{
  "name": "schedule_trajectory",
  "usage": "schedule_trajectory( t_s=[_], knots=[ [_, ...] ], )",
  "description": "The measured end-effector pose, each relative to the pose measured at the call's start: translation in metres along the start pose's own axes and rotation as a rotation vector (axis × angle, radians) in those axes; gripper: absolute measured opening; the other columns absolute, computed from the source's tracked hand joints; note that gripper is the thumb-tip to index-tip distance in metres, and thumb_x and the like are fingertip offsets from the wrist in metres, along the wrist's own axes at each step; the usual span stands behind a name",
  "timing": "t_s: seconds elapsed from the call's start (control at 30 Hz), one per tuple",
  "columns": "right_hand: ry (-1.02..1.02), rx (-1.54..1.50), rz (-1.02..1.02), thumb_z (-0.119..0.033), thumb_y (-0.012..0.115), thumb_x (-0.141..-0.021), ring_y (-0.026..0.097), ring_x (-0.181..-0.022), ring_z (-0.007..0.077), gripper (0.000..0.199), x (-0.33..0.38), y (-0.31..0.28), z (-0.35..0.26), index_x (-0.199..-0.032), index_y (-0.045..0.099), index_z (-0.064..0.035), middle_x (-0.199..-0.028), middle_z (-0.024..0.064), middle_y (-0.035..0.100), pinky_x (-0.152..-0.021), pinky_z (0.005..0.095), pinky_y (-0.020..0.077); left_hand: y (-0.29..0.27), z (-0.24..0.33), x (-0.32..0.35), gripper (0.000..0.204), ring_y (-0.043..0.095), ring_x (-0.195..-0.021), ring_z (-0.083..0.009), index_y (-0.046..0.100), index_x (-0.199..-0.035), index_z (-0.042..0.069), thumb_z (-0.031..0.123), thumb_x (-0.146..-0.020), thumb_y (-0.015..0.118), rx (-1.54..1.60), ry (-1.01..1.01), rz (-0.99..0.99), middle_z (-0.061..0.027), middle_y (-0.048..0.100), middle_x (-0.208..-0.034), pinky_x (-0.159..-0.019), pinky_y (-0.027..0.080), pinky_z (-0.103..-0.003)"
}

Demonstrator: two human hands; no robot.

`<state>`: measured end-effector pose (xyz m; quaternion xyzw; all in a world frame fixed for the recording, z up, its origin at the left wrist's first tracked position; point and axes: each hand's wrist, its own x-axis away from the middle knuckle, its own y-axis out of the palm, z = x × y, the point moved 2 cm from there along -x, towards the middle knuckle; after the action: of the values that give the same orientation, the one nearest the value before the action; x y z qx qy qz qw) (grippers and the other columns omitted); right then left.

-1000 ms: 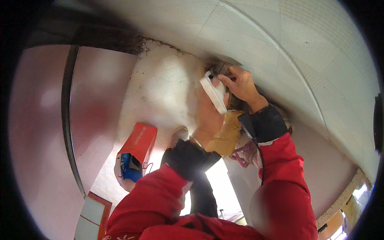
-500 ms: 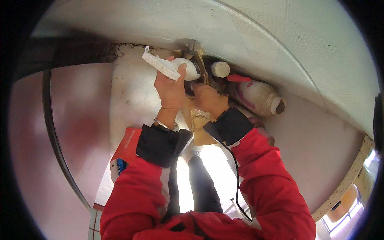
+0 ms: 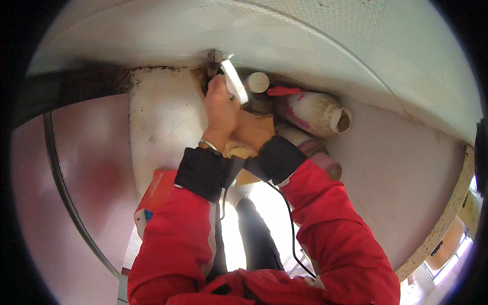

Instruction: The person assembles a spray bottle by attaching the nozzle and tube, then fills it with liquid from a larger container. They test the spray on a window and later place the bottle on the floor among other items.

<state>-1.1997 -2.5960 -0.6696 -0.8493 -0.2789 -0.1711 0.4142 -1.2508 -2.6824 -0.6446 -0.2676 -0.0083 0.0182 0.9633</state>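
Note:
My left hand (image 3: 219, 109) reaches up into the corner and grips a flat white tube (image 3: 235, 81), whose upper end lies beside a dark pipe stub (image 3: 213, 56) at the wall. My right hand (image 3: 252, 131) sits just below and to the right, pressed against the left one. Its fingers are hidden, so what it holds cannot be made out. Both arms wear red sleeves with black cuffs.
A white and pink jug (image 3: 312, 109) lies on its side to the right, with a round cap (image 3: 257, 82) and a red piece (image 3: 282, 91) beside it. A red box (image 3: 158, 187) lies lower left. Brown cardboard (image 3: 243, 151) shows under my wrists. A dark curved rim (image 3: 61, 183) runs down the left.
The white tube has gone from my right hand to my left and moved up to the pipe stub. Both hands have closed in together at the corner as the view shifted.

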Motion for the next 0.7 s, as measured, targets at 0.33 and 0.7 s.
schedule_trajectory(
  t_s=[0.33,0.7],
  knots=[
    [0.115,0.183,-0.113,-0.017,0.061,-0.078,0.065,-0.085,0.0425,0.034,-0.004,0.021,0.011,-0.108,0.063,-0.0030,-0.091,0.0220,0.068,-0.075,0.0475,0.0523,0.017,-0.036,-0.002,0.045,0.054,-0.110,-0.0371,0.058,-0.116,0.011,0.033,-0.080,0.074,-0.199,-0.094,-0.038,-0.0121,0.058,-0.119,-0.086,0.048,-0.047],
    [-0.100,-0.332,0.693,0.001,0.058,-0.076,0.063,-0.087,0.0420,0.028,0.070,0.006,-0.036,-0.103,0.062,0.0002,-0.100,0.0242,0.064,-0.075,0.0462,0.0518,-0.027,-0.025,0.015,0.065,0.053,-0.116,-0.0214,0.039,-0.141,0.002,0.019,-0.086,0.068,0.543,-0.394,-0.039,-0.0132,0.056,-0.126,-0.096,0.042,-0.032]
  ],
)
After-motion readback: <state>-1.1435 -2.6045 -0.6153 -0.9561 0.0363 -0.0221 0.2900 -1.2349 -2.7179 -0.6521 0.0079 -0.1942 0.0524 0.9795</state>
